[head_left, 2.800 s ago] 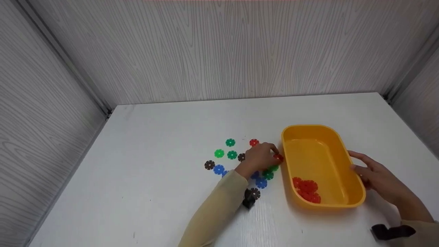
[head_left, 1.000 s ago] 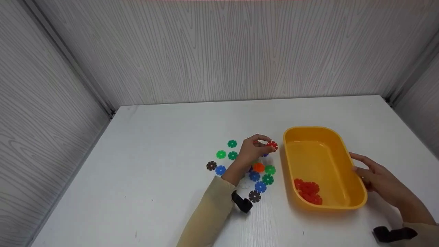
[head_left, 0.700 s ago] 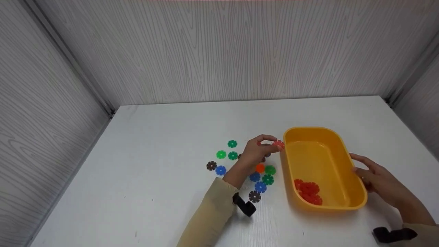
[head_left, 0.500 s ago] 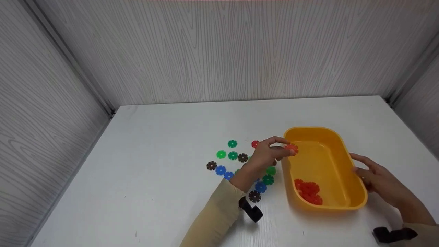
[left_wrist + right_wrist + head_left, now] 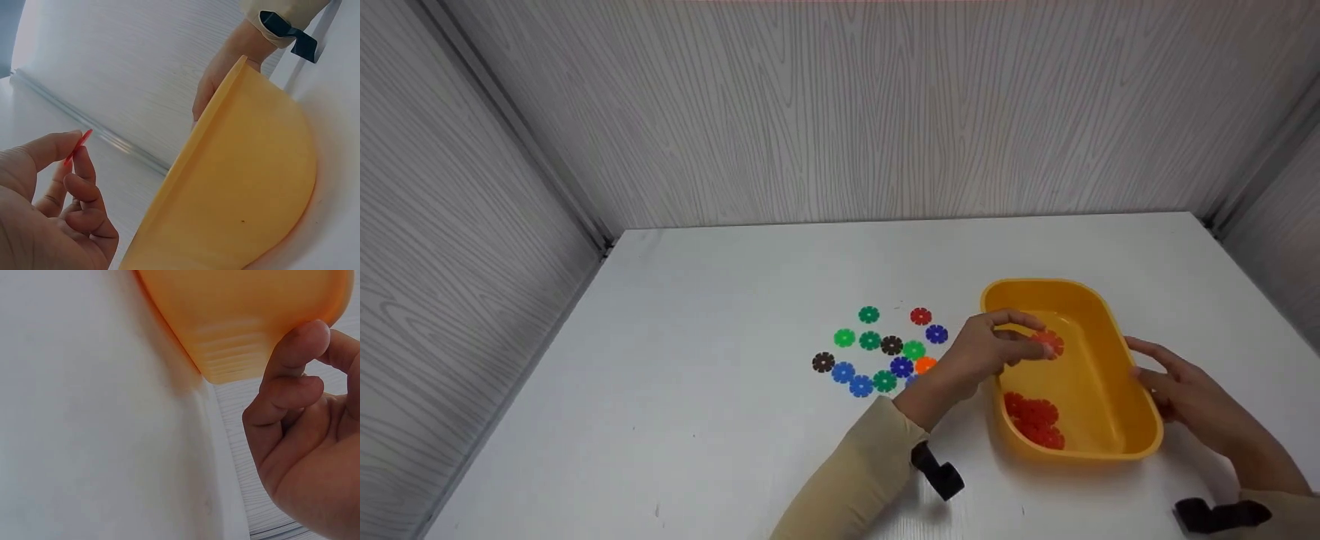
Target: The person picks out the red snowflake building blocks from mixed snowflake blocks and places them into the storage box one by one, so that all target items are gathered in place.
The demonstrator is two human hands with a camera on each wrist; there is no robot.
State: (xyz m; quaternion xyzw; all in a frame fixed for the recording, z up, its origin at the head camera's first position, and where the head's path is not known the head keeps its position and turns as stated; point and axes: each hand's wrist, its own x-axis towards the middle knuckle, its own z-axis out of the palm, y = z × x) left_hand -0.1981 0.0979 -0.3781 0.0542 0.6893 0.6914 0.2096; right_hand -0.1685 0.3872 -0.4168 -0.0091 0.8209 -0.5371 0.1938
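Note:
In the head view my left hand (image 5: 986,351) pinches a red flower-shaped disc (image 5: 1051,342) between thumb and fingertips, above the yellow tray (image 5: 1081,390). The left wrist view shows that disc (image 5: 79,146) edge-on, with my other fingers curled below it. Several red discs (image 5: 1035,424) lie heaped in the tray's near left corner. My right hand (image 5: 1192,394) rests against the tray's right outer side. Seen from the right wrist, its loosely bent fingers (image 5: 304,346) touch the outer wall (image 5: 242,304) and hold nothing else.
Left of the tray, flower discs lie scattered on the white table (image 5: 697,360): a red one (image 5: 921,316), an orange one (image 5: 925,365), and several green, blue and dark brown ones. My left forearm (image 5: 855,472) hides part of this group. Wood-grain panels (image 5: 840,112) enclose the table.
My left hand has picked up a red disc from beside the tray and carried it right, over the rim to above the tray's inside. The right hand stays at the tray's side.

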